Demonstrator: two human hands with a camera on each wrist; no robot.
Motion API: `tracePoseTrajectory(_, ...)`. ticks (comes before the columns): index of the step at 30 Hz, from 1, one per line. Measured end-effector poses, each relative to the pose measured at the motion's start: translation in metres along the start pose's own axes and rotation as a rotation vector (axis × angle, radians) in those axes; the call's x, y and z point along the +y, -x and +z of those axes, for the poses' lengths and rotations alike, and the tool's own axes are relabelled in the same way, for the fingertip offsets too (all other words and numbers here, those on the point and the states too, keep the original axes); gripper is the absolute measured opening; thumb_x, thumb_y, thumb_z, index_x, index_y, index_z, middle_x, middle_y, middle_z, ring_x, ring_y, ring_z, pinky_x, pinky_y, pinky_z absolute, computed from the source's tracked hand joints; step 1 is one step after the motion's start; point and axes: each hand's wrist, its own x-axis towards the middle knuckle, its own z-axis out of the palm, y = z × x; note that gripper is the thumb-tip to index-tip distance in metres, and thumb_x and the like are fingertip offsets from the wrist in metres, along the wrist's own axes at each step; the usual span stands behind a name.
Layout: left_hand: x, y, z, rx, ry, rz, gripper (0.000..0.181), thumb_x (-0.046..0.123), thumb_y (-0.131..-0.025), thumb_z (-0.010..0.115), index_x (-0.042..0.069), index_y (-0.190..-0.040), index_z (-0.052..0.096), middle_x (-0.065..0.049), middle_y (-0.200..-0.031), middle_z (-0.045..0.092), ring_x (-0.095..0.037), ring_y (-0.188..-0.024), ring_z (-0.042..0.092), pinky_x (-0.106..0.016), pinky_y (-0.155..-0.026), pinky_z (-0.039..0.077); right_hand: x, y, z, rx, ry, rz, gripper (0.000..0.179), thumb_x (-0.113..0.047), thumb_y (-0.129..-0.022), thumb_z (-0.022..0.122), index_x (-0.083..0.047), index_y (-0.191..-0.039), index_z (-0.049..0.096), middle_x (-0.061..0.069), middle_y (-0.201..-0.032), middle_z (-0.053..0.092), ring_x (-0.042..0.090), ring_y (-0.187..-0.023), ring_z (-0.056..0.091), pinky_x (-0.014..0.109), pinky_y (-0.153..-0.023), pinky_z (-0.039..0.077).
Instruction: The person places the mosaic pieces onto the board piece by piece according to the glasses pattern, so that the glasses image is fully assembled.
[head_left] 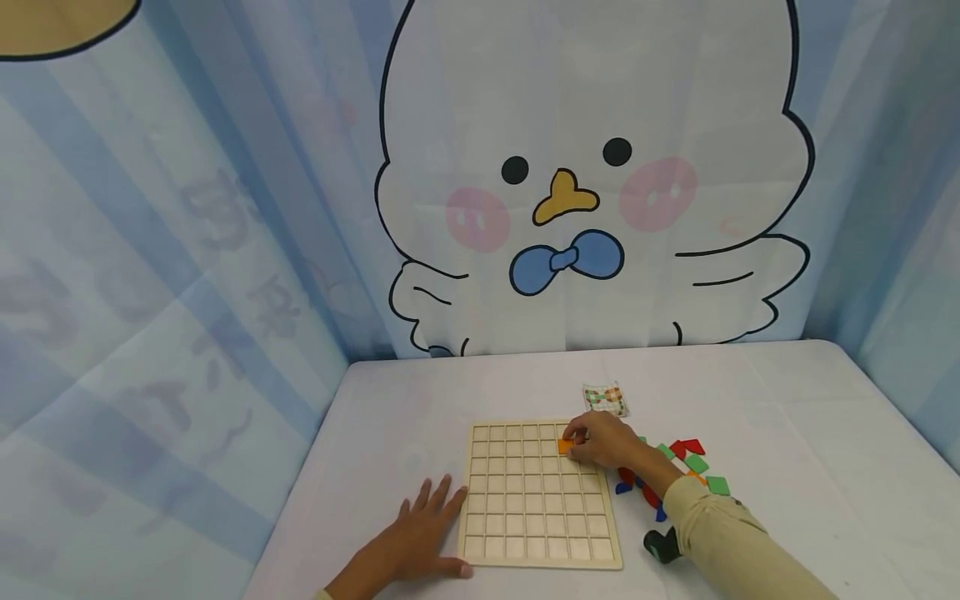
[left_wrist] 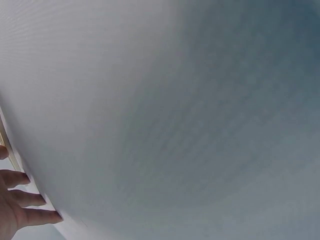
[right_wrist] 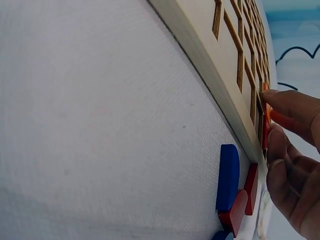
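Observation:
A pale wooden board with a grid of square recesses lies flat on the table. Over its upper right part, my right hand pinches an orange tile between thumb and fingertips. The right wrist view shows those fingers around the orange piece at the grid; whether it sits fully in a recess cannot be told. My left hand rests on the table at the board's left side, fingers spread and straight, its tips at the board's edge.
Loose red, blue, orange and green pieces lie right of the board, partly behind my right forearm. A small patterned card lies beyond the board. A dark object sits near my right sleeve. Printed curtains hang around the white table.

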Motion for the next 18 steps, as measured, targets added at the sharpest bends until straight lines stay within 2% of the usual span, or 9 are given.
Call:
tracePoseTrajectory(12, -0.0008, -0.0008, 0.0013, 0.0, -0.003, 0.005, 0.112, 0.081, -0.075, 0.063, 0.019, -0.16, 0.026, -0.021, -0.166, 0.018, -0.053, -0.15, 0.017, -0.075, -0.108, 0.029, -0.0032, 0.0, 0.003, 0.026, 0.053, 0.051, 0.017, -0.02, -0.083, 0.082, -0.017, -0.098, 0.076, -0.005, -0.084, 0.062, 0.011, -0.075, 0.054, 0.031, -0.066, 0.045)
tracePoseTrajectory(18, -0.0022, -0.0019, 0.0022, -0.004, -0.001, 0.003, 0.112, 0.082, -0.074, 0.061, 0.019, -0.16, 0.026, -0.02, -0.167, 0.017, -0.052, -0.15, 0.016, -0.076, -0.108, 0.028, -0.0007, 0.0005, 0.0018, 0.007, 0.057, 0.027, 0.021, -0.021, -0.083, 0.082, -0.015, -0.102, 0.076, -0.005, -0.086, 0.063, 0.011, -0.077, 0.054, 0.03, -0.066, 0.045)
